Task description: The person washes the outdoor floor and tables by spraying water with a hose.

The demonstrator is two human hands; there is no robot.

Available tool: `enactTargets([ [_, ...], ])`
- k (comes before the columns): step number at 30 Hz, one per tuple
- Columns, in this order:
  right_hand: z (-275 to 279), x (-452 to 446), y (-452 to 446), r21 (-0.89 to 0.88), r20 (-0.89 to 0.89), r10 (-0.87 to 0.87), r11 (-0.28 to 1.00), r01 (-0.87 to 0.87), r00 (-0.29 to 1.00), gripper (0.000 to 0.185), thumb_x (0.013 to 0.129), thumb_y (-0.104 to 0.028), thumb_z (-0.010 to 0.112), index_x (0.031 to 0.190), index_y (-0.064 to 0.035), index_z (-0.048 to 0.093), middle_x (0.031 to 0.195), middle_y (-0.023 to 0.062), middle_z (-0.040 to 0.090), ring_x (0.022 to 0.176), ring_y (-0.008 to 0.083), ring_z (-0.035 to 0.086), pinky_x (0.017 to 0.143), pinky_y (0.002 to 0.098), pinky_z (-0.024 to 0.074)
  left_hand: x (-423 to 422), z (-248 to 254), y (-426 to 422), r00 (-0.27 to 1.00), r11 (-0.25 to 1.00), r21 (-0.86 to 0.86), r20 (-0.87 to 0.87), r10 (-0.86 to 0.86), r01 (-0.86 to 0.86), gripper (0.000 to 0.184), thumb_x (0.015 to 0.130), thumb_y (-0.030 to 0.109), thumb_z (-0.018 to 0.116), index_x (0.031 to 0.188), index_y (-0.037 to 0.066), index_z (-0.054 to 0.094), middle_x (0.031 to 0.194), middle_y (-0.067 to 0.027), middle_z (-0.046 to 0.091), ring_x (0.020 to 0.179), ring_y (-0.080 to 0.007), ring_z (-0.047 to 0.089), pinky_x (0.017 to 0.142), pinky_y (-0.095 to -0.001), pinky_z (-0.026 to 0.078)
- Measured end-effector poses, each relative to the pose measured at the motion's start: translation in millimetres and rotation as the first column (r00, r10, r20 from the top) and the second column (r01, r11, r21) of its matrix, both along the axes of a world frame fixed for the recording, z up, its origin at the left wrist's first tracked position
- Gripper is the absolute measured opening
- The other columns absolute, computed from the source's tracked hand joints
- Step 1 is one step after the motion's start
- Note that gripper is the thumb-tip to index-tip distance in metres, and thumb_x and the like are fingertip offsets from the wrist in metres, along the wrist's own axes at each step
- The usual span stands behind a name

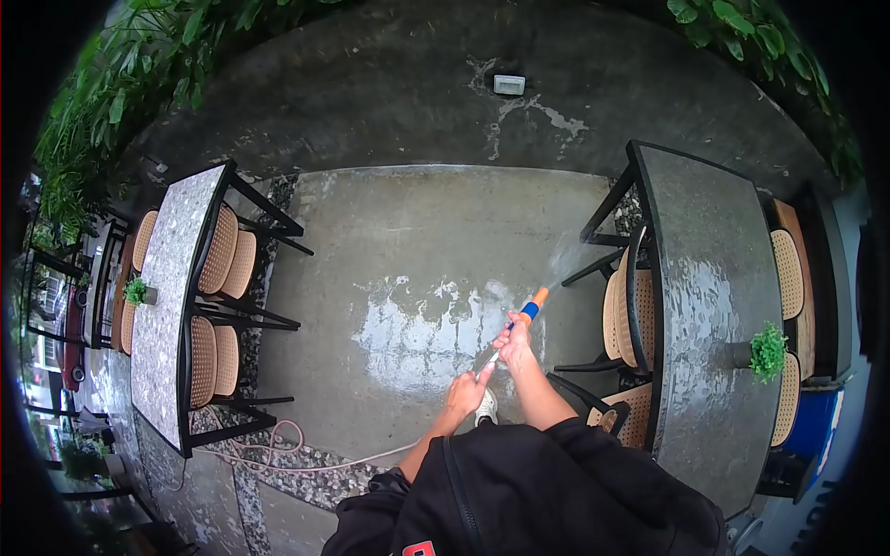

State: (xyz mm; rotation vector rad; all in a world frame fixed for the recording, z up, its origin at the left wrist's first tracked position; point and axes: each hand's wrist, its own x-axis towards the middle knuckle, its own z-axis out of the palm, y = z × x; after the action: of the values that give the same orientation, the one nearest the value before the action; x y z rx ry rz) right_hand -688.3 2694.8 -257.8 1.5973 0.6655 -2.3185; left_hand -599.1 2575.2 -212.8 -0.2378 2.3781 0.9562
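Note:
My right hand (514, 339) is closed around a blue and orange hose nozzle (535, 304), which points forward and slightly right. A thin spray of water (560, 258) leaves its tip toward the legs of the right-hand table. Lower and to the left, my left hand (464, 393) is wrapped around the hose just behind the nozzle. The pale pink hose (348, 463) passes behind my left forearm and lies looped on the ground to the left. Under my hands the concrete floor (408, 320) is wet and reflects light.
A speckled table (181, 269) with woven chairs (220, 250) stands left. On the right is a wet grey table (700, 306) bearing a small potted plant (767, 352), with chairs (616, 315) along its sides. A dark wall (371, 93) with a light fixture (509, 85) closes the far side.

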Motion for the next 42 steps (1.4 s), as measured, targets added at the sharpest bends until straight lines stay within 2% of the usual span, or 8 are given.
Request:
enactTargets([
  [3,5,-2,8,-0.006,-0.079,-0.011,1.0,0.01,0.997,0.03,0.07,-0.03,0.056,0.063,-0.0126,0.033,0.041,-0.0057,0.022,0.031,0.0061,0.017,0.031,0.0198,0.0162,-6,5,6,0.999,1.0,0.009,0.035,0.006,-0.007,0.071,0.074,0.059,0.031,0.08,-0.008,0.055,0.078,-0.0294,0.053,0.082,-0.0399,0.051,0.073,-0.0436,0.039],
  [9,16,-8,18,0.001,-0.077,0.028,1.0,-0.028,0.997,0.03,0.07,-0.032,0.056,0.063,-0.0125,0.034,0.04,-0.006,0.022,0.03,0.006,0.017,0.03,0.0196,0.0162,-10,3,13,0.998,0.999,-0.028,-0.06,-0.03,0.029,0.068,0.075,0.058,0.031,0.074,-0.006,0.055,0.074,-0.0271,0.054,0.078,-0.0392,0.052,0.07,-0.0431,0.04],
  [14,15,-13,18,0.02,-0.087,0.034,0.999,-0.033,0.996,0.031,0.07,-0.031,0.056,0.065,-0.0121,0.033,0.041,-0.0056,0.023,0.03,0.0062,0.018,0.03,0.0203,0.0166,-15,11,10,1.0,1.0,0.012,0.02,-0.022,0.022,0.067,0.076,0.057,0.032,0.075,-0.006,0.054,0.073,-0.0262,0.054,0.078,-0.0383,0.052,0.069,-0.0424,0.04],
  [18,15,-16,9,0.017,-0.087,0.023,1.0,-0.021,0.996,0.031,0.07,-0.031,0.056,0.069,-0.0113,0.032,0.042,-0.0051,0.023,0.031,0.0068,0.018,0.03,0.0211,0.0168,-17,12,1,0.999,0.999,0.05,-0.035,-0.011,0.013,0.067,0.076,0.058,0.031,0.076,-0.005,0.054,0.072,-0.025,0.054,0.077,-0.0374,0.053,0.069,-0.0417,0.04],
  [26,16,-18,-11,0.036,-0.083,0.051,0.998,-0.048,0.995,0.032,0.07,-0.033,0.056,0.067,-0.0113,0.033,0.042,-0.005,0.022,0.031,0.0068,0.018,0.031,0.0207,0.0169,-19,18,-16,1.0,0.999,0.049,-0.01,-0.016,0.016,0.069,0.075,0.059,0.03,0.077,-0.006,0.054,0.074,-0.0255,0.054,0.079,-0.0371,0.053,0.069,-0.0416,0.04],
  [30,5,-19,-17,-0.08,-0.098,0.172,0.98,-0.18,0.98,0.035,0.07,-0.036,0.058,0.065,-0.0113,0.034,0.041,-0.006,0.024,0.031,0.0057,0.018,0.031,0.0196,0.0171,-12,16,-26,1.0,0.999,0.053,0.021,-0.003,0.002,0.07,0.075,0.06,0.031,0.079,-0.006,0.055,0.076,-0.0265,0.054,0.082,-0.0372,0.052,0.072,-0.0415,0.039],
  [33,5,-21,-32,-0.085,-0.104,0.39,0.913,-0.399,0.915,0.036,0.069,-0.037,0.06,0.066,-0.011,0.035,0.041,-0.0071,0.024,0.03,0.0048,0.019,0.031,0.0192,0.0178,-6,16,-35,0.997,0.996,0.054,0.05,0.061,-0.064,0.069,0.074,0.059,0.032,0.079,-0.006,0.056,0.08,-0.0265,0.054,0.083,-0.0375,0.051,0.074,-0.0413,0.039],
  [42,16,-28,-75,-0.119,-0.16,0.544,0.818,-0.563,0.824,0.037,0.068,-0.036,0.062,0.063,-0.0106,0.035,0.04,-0.0072,0.024,0.03,0.0042,0.019,0.03,0.0184,0.0167,2,24,-67,0.986,0.984,0.079,0.054,0.158,-0.162,0.069,0.075,0.058,0.032,0.077,-0.006,0.055,0.079,-0.0269,0.054,0.083,-0.0378,0.051,0.073,-0.0426,0.039],
])
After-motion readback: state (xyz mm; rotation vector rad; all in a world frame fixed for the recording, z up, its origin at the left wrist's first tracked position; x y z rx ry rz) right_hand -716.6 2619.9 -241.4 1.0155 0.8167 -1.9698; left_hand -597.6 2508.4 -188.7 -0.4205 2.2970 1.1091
